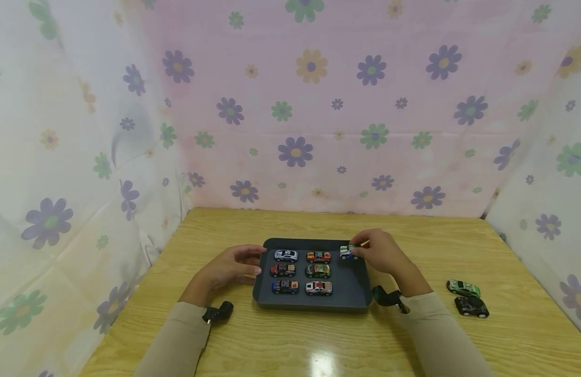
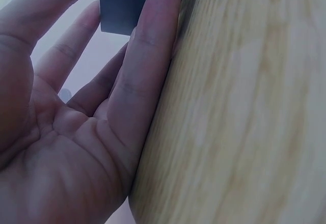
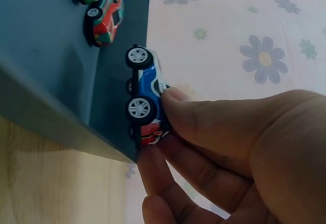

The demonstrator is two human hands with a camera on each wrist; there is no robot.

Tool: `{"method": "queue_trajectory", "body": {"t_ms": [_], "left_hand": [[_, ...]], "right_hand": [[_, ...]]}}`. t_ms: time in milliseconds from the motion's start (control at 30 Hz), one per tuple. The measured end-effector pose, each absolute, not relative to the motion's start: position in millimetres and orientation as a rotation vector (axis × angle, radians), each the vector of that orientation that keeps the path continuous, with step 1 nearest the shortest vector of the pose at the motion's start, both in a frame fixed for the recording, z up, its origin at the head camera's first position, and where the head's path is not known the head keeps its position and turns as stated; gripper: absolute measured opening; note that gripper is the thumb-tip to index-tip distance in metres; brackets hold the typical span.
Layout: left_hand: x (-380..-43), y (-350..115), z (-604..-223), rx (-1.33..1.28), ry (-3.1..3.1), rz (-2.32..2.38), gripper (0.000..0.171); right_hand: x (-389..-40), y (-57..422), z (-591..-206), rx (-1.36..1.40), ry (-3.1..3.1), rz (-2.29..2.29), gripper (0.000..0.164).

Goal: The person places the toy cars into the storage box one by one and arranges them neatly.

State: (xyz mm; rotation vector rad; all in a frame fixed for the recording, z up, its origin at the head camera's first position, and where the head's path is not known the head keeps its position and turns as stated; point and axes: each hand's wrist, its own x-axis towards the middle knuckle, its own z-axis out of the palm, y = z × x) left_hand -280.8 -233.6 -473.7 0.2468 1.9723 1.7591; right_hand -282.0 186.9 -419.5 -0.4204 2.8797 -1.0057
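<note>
Between thumb and fingers, my right hand (image 1: pixel 382 252) pinches a small toy car (image 3: pixel 145 94) in white, blue and red, over the back right corner of a dark grey tray (image 1: pixel 349 293). In the right wrist view its wheels face the tray's inside; whether they touch it I cannot tell. My left hand (image 1: pixel 229 269) is at the tray's left side, fingers loosely extended against the rim. In the tray, toy cars stand in two columns: a white one (image 1: pixel 286 255) at back left, a red and yellow one (image 1: pixel 318 257) beside it, others in front.
On the table to the right of the tray are two more toy cars, a green one (image 1: pixel 463 288) and a black one (image 1: pixel 471 307). The wooden table (image 1: pixel 281 345) is bordered by flower-patterned cloth (image 1: pixel 337 199) at the back and both sides.
</note>
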Motion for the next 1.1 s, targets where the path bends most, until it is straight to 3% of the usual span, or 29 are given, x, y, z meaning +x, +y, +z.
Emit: {"method": "queue_trajectory", "body": {"t_ms": [1100], "left_hand": [[-280.4,-233.1,-475.6,0.262,1.981,1.764,0.070]], "right_hand": [[-287.7,164.7,-415.5,-0.467,2.882,-0.602,0.017]]}}
